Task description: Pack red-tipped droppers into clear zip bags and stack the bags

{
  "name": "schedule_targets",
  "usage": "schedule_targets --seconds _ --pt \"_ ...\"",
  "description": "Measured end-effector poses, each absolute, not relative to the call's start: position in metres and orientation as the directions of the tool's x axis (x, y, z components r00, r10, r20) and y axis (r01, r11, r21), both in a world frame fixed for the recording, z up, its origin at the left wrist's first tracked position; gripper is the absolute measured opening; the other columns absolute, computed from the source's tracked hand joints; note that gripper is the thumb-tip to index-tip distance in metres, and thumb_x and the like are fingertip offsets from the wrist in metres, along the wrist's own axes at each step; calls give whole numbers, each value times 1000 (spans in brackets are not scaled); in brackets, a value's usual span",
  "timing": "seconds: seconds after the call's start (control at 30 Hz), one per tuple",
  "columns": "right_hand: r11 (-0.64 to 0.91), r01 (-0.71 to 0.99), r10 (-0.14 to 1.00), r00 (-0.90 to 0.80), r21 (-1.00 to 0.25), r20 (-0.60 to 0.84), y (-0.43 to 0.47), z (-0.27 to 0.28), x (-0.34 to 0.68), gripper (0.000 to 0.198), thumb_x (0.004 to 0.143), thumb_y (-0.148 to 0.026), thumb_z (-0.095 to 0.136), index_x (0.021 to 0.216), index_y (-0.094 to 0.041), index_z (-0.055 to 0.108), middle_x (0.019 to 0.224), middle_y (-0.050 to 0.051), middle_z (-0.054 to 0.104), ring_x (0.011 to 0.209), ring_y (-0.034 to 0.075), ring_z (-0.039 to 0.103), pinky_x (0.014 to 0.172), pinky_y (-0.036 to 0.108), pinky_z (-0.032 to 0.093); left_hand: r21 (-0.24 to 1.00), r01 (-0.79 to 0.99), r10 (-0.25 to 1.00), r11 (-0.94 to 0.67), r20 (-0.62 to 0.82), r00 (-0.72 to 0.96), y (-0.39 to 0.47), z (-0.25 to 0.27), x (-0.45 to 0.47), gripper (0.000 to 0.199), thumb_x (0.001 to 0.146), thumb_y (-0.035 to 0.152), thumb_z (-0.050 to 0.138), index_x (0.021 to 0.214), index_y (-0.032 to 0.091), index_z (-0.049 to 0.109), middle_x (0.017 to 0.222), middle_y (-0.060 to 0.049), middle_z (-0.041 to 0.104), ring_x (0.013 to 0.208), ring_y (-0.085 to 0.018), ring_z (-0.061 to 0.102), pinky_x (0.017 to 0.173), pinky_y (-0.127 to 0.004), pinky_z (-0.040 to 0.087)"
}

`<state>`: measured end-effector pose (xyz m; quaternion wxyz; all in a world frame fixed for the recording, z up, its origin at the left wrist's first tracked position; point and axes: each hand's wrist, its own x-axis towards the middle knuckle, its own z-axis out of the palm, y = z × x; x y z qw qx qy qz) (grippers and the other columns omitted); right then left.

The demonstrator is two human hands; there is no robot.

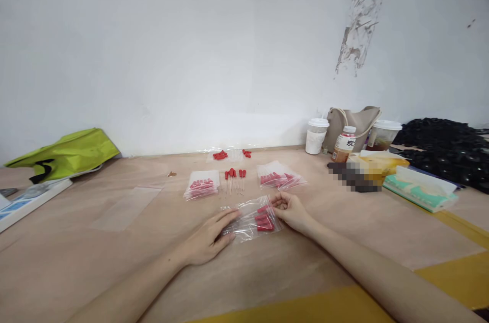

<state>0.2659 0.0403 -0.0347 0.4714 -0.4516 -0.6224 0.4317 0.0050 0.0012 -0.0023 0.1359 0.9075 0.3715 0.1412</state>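
Observation:
A clear zip bag (248,220) lies on the table in front of me. Inside it, red-bulbed droppers (263,220) have their bulbs toward the right end; their clear stems hardly show through the plastic. My right hand (288,208) pinches the bag's right end, near the seal, between thumb and curled fingers. Stretched fingers of my left hand (212,236) rest on the bag's left end, with the thumb apart at its lower edge. Just beyond the bag, several loose droppers (235,175) lie side by side, bulbs pointing away from me.
Filled bags are stacked at left (201,184) and right (280,175). Red bulbs (220,155) lie by the wall on clear plastic. An empty zip bag (128,208) lies left. Cups, a bottle (344,143), a handbag (353,127) and a tissue pack (420,190) stand right.

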Motion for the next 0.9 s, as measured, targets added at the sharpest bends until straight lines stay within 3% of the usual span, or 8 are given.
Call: schedule_targets --seconds 0.17,0.27,0.4,0.47,0.57,0.67,0.8,0.9 --pt "207 156 929 -342 -966 144 41 -36 267 31 68 -44 58 74 -14 62 66 2 63 57 11 55 54 23 43 359 617 699 -700 166 696 2 -2 5 44 90 31 36 133 29 29 139 -1 30 125 -20 29 103 -39 28" --pt "171 245 967 -226 -954 115 44 -29 276 28 70 -41 56 76 -15 61 54 -2 58 43 8 46 43 20 36 365 593 679 -717 174 713 3 -2 5 38 90 30 36 128 30 37 139 0 29 124 -21 31 102 -39 29" --pt "364 459 927 -95 -810 363 62 -10 280 11 68 -27 55 67 -17 59 65 0 62 55 11 52 53 22 40 369 586 673 -722 178 718 3 -3 4 37 90 29 37 127 30 39 138 0 30 125 -20 30 102 -38 29" --pt "381 582 910 -98 -719 403 76 3 272 7 68 -21 54 68 -17 60 69 2 64 64 13 56 59 23 42 366 586 672 -724 180 718 3 -3 4 37 90 29 37 127 29 39 139 -1 30 125 -20 30 103 -38 29" --pt "237 753 952 -55 -614 301 102 17 245 15 68 -18 54 81 -16 60 79 5 65 75 15 59 68 24 43 354 592 673 -724 176 719 3 -4 4 38 90 29 36 128 28 37 139 -2 29 126 -20 29 103 -38 28" --pt "147 796 972 -7 -587 233 127 19 213 27 69 -17 54 95 -11 58 94 15 63 89 22 58 73 28 43 350 595 675 -723 173 717 4 -5 4 39 90 29 35 129 27 36 139 -2 29 126 -20 28 103 -37 28" --pt "89 803 989 1 -589 151 154 13 184 29 66 -14 57 94 -6 59 95 21 61 89 28 59 70 32 44 355 597 677 -719 167 717 3 -5 4 40 90 28 37 129 26 35 139 -2 29 126 -19 28 104 -36 28" --pt "130 783 988 -47 -608 150 166 12 174 25 64 -13 60 88 -8 61 89 19 63 89 29 59 73 31 43 372 594 680 -714 167 714 3 -4 4 41 89 27 39 129 26 35 138 -3 30 125 -20 30 103 -37 28"
